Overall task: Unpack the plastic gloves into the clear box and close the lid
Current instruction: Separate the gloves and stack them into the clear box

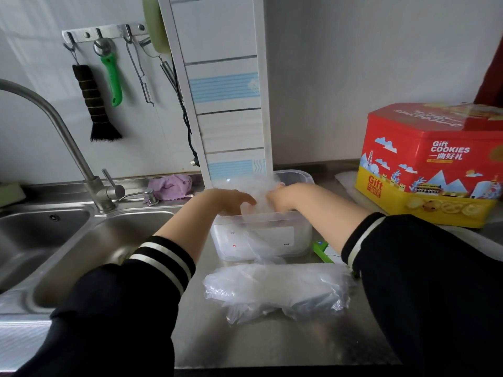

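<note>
A clear plastic box (302, 229) stands open on the steel counter, against a tiled pillar. A crumpled mass of thin plastic gloves (258, 189) bulges out of its top. My left hand (231, 201) reaches in from the left, fingers curled on the plastic. My right hand (280, 197) comes in from the right and holds the same bundle; its fingers are partly hidden by the film. Nearer to me lies a second transparent packet of gloves (275, 291). No lid is clearly visible.
A double steel sink (81, 251) with a tall tap (68, 142) is at the left. A red and yellow cookie tin (432, 164) stands at the right. A green object (322, 250) lies by the box. A purple cloth (171, 186) sits behind. Utensils hang on wall hooks.
</note>
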Tool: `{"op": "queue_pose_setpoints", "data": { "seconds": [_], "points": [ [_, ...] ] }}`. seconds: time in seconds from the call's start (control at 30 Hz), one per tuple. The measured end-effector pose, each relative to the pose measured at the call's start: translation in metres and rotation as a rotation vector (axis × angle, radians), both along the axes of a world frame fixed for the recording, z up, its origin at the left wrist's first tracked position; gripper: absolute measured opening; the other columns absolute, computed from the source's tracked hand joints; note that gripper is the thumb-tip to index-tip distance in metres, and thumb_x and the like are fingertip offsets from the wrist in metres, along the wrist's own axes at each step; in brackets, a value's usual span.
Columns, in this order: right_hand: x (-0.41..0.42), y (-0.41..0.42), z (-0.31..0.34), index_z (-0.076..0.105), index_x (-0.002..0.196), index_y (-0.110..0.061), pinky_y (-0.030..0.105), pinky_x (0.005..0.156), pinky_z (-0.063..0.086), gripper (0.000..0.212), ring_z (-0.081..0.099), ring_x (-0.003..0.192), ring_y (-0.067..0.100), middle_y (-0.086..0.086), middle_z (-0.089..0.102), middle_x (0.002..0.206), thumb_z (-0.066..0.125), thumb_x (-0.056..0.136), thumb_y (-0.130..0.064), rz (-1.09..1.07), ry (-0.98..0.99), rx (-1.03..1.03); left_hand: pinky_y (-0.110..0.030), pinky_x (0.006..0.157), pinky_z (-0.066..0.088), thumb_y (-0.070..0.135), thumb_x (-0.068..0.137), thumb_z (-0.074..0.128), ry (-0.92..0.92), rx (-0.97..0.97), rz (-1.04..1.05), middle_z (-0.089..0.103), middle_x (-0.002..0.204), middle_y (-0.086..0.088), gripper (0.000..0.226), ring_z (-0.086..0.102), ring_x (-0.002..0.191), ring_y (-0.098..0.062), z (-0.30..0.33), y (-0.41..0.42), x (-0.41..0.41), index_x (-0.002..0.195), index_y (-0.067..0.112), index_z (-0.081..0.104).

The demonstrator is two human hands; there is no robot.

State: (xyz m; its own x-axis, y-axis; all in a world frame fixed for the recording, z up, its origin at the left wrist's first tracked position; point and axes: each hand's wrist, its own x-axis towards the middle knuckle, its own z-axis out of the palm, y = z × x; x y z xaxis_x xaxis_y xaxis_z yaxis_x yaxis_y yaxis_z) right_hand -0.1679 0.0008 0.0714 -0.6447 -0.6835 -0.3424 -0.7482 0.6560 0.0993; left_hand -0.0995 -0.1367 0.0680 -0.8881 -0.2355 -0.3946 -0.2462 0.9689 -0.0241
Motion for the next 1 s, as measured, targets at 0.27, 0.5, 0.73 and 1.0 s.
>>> {"op": "queue_pose_setpoints", "data": {
  "seconds": [0.27, 0.5, 0.73, 1.0],
  "points": [
    [-0.008, 0.004, -0.01, 0.047, 0.136, -0.017, 0.029, 0.075, 0.041, 0.041, 0.05, 0.104, 0.024, 0.006, 0.05, 0.129, 0.052, 0.096, -0.022, -0.073, -0.126, -0.026, -0.036, 0.114, 0.022, 0.021, 0.1, 0.045, -0.036, 0.141, 0.034, 0.028, 0.155, 0.002, 0.049, 0.03, 0.14, -0.023, -0.007, 0.002, -0.006, 0.146, 0.031, 0.034],
    [-0.006, 0.016, 0.024, 0.03, 0.149, -0.018, 0.031, 0.082, 0.053, 0.076, 0.06, 0.099, 0.024, 0.005, 0.046, 0.142, 0.067, 0.087, -0.039, -0.026, -0.145, -0.207, -0.037, 0.086, 0.056, 0.043, 0.085, 0.068, 0.262, 0.114, 0.071, 0.06, 0.12, 0.002, 0.037, 0.062, 0.103, -0.024, 0.029, -0.008, 0.012, 0.114, 0.02, 0.067],
    [0.006, 0.043, 0.025, 0.057, 0.131, -0.021, 0.025, 0.092, 0.043, 0.051, 0.055, 0.116, 0.019, -0.002, 0.057, 0.132, 0.041, 0.09, 0.004, -0.005, -0.024, -0.522, -0.037, 0.084, 0.042, 0.038, 0.094, 0.056, 0.724, -0.263, 0.092, 0.062, 0.111, -0.005, 0.025, 0.048, 0.112, -0.03, 0.038, 0.015, 0.039, 0.107, 0.021, 0.069],
    [0.074, 0.112, -0.025, 0.07, 0.098, -0.02, 0.025, 0.079, 0.052, 0.015, 0.064, 0.08, 0.011, -0.003, 0.069, 0.092, 0.073, 0.084, -0.025, -0.03, -0.431, -0.951, -0.029, 0.059, 0.044, 0.033, 0.091, 0.062, 1.187, 0.327, -0.052, 0.06, 0.068, 0.011, 0.018, 0.056, 0.06, -0.013, -0.051, 0.086, 0.096, 0.082, 0.019, 0.065]
  ]
}}
